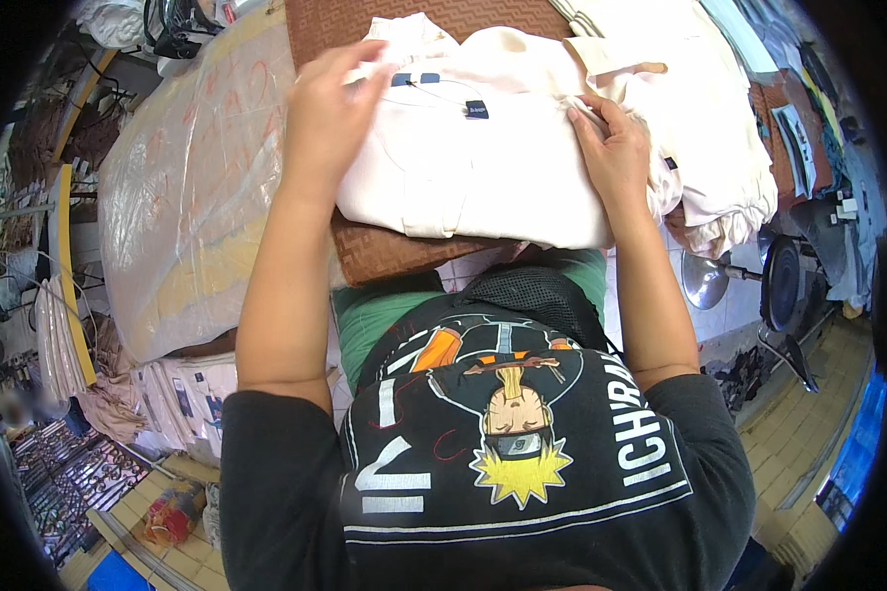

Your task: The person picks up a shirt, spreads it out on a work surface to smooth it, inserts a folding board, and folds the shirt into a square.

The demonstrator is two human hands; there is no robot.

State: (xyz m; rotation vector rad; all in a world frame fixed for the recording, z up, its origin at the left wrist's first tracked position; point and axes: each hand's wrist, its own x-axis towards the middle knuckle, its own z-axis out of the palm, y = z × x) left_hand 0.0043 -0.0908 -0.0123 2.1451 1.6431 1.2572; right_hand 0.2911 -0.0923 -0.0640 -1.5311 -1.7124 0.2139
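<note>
Head view: my right hand (613, 148) pinches garment (522, 172) at its right edge; garment lies leftward of grip, long axis crosswise. My left hand (330, 113) above far-left corner, blurred; grip cannot be told.

A brown patterned tabletop (394, 254) bears a folded cream garment (522, 167); heaped cream clothing (724, 138) lies to its right.

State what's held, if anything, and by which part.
Right hand seems to pinch the cream garment by its right edge. Left hand: blurred, so cannot tell.
</note>
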